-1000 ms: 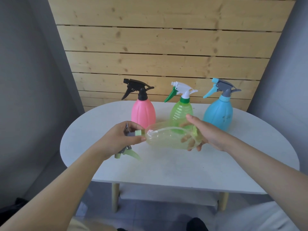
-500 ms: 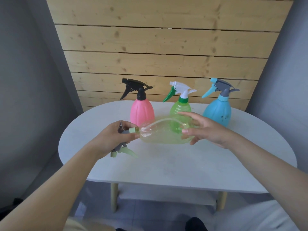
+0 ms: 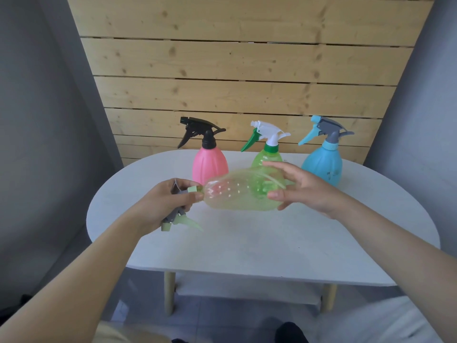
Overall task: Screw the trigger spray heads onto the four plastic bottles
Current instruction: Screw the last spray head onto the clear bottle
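A clear yellow-green bottle [image 3: 237, 191] lies sideways in the air above the white table [image 3: 272, 243], neck pointing left. My left hand [image 3: 163, 201] grips its grey and pale green trigger spray head [image 3: 178, 216] at the bottle's neck, trigger hanging down. My right hand [image 3: 304, 186] holds the bottle's base end between thumb and fingers. Behind stand three upright bottles with heads on: a pink bottle [image 3: 210, 164] with a black head, a green bottle [image 3: 267, 157] with a white and green head, and a blue bottle [image 3: 324, 167] with a grey head.
A wooden plank wall [image 3: 235, 78] rises behind the table. Grey walls close in on both sides. The table stands on pale wooden legs [image 3: 169, 293] over a lower shelf. A dark shoe [image 3: 294, 332] shows on the floor below.
My right hand has shifted its hold on the bottle's base, fingers spreading wider. The bottle has turned a little around its long axis. My left hand stays on the spray head.
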{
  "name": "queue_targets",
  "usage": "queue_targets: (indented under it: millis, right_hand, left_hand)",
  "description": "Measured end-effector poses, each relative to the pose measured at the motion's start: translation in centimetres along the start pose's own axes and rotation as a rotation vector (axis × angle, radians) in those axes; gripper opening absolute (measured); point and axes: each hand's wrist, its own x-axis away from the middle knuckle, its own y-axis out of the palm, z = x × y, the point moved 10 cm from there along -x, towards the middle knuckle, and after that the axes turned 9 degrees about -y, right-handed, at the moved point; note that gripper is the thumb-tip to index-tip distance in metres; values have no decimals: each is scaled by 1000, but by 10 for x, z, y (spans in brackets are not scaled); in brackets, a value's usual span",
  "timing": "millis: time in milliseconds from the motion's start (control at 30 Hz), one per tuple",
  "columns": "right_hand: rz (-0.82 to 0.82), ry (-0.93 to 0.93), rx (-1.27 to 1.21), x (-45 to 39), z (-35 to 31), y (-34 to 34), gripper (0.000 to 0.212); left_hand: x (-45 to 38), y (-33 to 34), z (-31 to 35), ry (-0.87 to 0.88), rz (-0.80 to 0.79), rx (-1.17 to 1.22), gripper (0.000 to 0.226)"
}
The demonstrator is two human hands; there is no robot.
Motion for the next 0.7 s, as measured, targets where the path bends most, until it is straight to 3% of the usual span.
queue_targets:
  millis: [100, 400, 567, 700]
  right_hand:
    - [48, 68, 40, 1, 7, -4, 64]
    - [42, 208, 133, 2, 25, -1, 84]
    - [28, 121, 38, 2, 13, 1, 73]
    - [-27, 20, -25, 0, 3, 5, 77]
  left_hand:
    - [5, 4, 2, 21, 2, -61, 40]
    - [6, 10, 1, 33, -41, -120, 32]
    - [0, 3, 2, 32, 1, -88, 26]
    - [0, 2, 2, 8, -5, -59, 34]
